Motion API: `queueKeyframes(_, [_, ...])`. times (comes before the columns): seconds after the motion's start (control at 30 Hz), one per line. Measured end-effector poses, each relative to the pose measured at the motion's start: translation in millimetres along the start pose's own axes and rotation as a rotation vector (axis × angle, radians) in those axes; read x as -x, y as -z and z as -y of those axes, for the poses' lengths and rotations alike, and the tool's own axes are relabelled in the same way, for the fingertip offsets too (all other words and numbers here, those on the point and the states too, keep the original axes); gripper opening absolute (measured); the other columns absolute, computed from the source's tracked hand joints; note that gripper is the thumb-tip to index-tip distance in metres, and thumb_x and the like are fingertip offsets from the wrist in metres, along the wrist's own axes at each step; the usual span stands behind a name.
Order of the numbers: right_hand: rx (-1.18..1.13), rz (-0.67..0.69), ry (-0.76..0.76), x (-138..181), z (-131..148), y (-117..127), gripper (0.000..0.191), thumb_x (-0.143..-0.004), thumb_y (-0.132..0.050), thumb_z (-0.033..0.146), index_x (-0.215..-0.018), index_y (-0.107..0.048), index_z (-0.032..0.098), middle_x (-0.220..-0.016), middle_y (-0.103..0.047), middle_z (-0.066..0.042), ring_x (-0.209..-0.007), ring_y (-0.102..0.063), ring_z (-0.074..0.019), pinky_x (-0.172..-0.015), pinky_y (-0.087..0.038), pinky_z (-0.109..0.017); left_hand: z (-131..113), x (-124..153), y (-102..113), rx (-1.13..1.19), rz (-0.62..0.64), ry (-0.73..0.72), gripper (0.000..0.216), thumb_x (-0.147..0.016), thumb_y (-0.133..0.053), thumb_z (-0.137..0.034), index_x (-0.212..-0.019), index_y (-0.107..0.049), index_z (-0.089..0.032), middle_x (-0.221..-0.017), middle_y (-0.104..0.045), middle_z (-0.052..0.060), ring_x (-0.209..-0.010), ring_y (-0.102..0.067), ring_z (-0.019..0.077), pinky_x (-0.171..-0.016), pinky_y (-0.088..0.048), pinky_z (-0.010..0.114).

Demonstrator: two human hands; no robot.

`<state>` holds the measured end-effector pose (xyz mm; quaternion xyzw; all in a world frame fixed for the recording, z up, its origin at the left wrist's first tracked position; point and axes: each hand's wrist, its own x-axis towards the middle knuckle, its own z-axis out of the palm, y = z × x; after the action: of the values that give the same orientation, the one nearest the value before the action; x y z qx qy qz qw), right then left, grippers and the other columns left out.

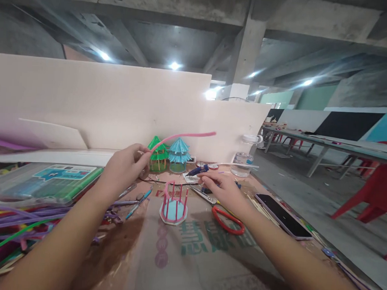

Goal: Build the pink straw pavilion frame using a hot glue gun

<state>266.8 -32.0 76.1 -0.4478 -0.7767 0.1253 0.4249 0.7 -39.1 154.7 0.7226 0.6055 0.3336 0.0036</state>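
We find the pink strip (194,135) raised above and beyond the small pink-posted stand (172,210), its long axis running mostly sideways in a shallow bend, free end to the right. The left hand (130,163), beyond and left of the stand, pinches the strip's left end with thumb and finger drawn narrow. We judge the deciding relation to be this crosswise lie, well apart from the stand. The right hand (223,189), right of the stand and beyond it, appears the nearer to it; its fingers are bent at the glue gun (198,171), though we cannot tell whether they grip it. We note scissors (213,200) right of the stand, and a green hut (159,156) and a blue hut (179,155) beyond it.
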Motion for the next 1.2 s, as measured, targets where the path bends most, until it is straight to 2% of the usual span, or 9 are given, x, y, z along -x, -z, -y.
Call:
queueKeyframes(0.07, [-0.255,0.029,-0.001,-3.3,24.2,7.4,0.039,-0.094,-0.051,0.04,-0.124,-0.063,0.019,-0.109,-0.074,-0.009,-0.094,-0.069,-0.0199,-0.083,-0.054,-0.035,-14.5,13.4,-2.4,0.216,0.06,-0.095,0.033,-0.087,-0.044,-0.046,-0.098,-0.061,-0.021,-0.062,-0.066,-0.003,-0.053,-0.06,0.016,-0.053,-0.043,0.025])
queueKeyframes(0.13, [-0.421,0.067,0.028,-6.7,47.9,12.9,0.047,-0.091,-0.054,0.048,-0.129,-0.06,0.021,-0.113,-0.072,-0.009,-0.099,-0.068,-0.0198,-0.084,-0.055,-0.035,-26.6,26.0,-8.5,0.305,0.104,-0.179,0.03,-0.085,-0.046,-0.046,-0.091,-0.062,-0.021,-0.062,-0.064,-0.003,-0.053,-0.059,0.0146,-0.053,-0.042,0.024])
queueKeyframes(0.3, [-0.397,-0.04,0.15,-8.6,83.4,24.0,0.036,-0.091,-0.055,0.049,-0.091,-0.072,0.018,-0.081,-0.073,-0.005,-0.075,-0.069,-0.0154,-0.07,-0.057,-0.028,-37.1,41.6,-12.8,0.36,0.279,-0.279,0.031,-0.087,-0.047,-0.044,-0.086,-0.068,-0.022,-0.064,-0.067,-0.002,-0.057,-0.06,0.0146,-0.054,-0.044,0.024])
queueKeyframes(0.43, [-0.33,-0.06,0.191,0.6,84.9,36.6,0.027,-0.094,-0.054,0.039,-0.088,-0.071,0.018,-0.076,-0.072,-0.003,-0.07,-0.068,-0.0135,-0.066,-0.056,-0.026,-27.5,38.3,-7.1,0.363,0.306,-0.322,0.031,-0.082,-0.053,-0.045,-0.096,-0.074,-0.027,-0.09,-0.076,-0.001,-0.079,-0.068,0.0195,-0.068,-0.051,0.027])
queueKeyframes(0.6, [-0.122,0.128,0.344,12.6,73.4,74.7,0.025,-0.091,-0.058,0.023,-0.113,-0.069,0.025,-0.111,-0.073,-0.004,-0.096,-0.069,-0.0171,-0.081,-0.057,-0.031,-15.9,30.0,-4.3,0.107,0.063,-0.322,0.029,-0.084,-0.052,-0.043,-0.088,-0.076,-0.027,-0.083,-0.076,-0.001,-0.073,-0.066,0.0204,-0.065,-0.048,0.028])
queueKeyframes(0.73, [-0.011,-0.224,0.297,16.0,67.7,92.5,0.025,-0.094,-0.053,0.023,-0.113,-0.068,0.025,-0.106,-0.074,-0.004,-0.097,-0.069,-0.0176,-0.084,-0.056,-0.033,-14.8,30.4,-3.8,-0.083,-0.079,-0.344,0.028,-0.088,-0.05,-0.04,-0.084,-0.074,-0.025,-0.079,-0.074,0.001,-0.067,-0.064,0.0192,-0.063,-0.045,0.028])
queueKeyframes(0.8, [-0.01,-0.264,0.23,16.0,70.5,85.4,0.022,-0.094,-0.055,0.028,-0.108,-0.07,0.023,-0.101,-0.075,-0.005,-0.094,-0.071,-0.0193,-0.08,-0.058,-0.034,-17.2,34.0,-4.7,-0.115,-0.07,-0.404,0.029,-0.09,-0.048,-0.036,-0.082,-0.072,-0.024,-0.077,-0.073,0.001,-0.066,-0.063,0.0179,-0.061,-0.044,0.026])
queueKeyframes(1.03, [0.103,0.056,0.315,10.6,86.3,27.5,0.033,-0.095,-0.055,0.025,-0.128,-0.059,0.022,-0.13,-0.065,-0.007,-0.119,-0.06,-0.0211,-0.098,-0.05,-0.037,-26.4,45.4,-16.6,-0.068,-0.182,-0.684,0.031,-0.097,-0.043,-0.029,-0.087,-0.071,-0.021,-0.069,-0.07,0.0,-0.057,-0.059,0.012,-0.061,-0.047,0.022])
queueKeyframes(1.2, [-0.016,0.036,0.26,4.2,80.7,16.4,0.02,-0.094,-0.053,0.014,-0.098,-0.071,0.021,-0.094,-0.076,-0.002,-0.087,-0.069,-0.0153,-0.077,-0.053,-0.026,-27.4,44.0,-15.3,-0.032,-0.18,-0.717,0.032,-0.099,-0.043,-0.032,-0.089,-0.071,-0.02,-0.066,-0.068,-0.002,-0.05,-0.053,0.01,-0.055,-0.044,0.02])
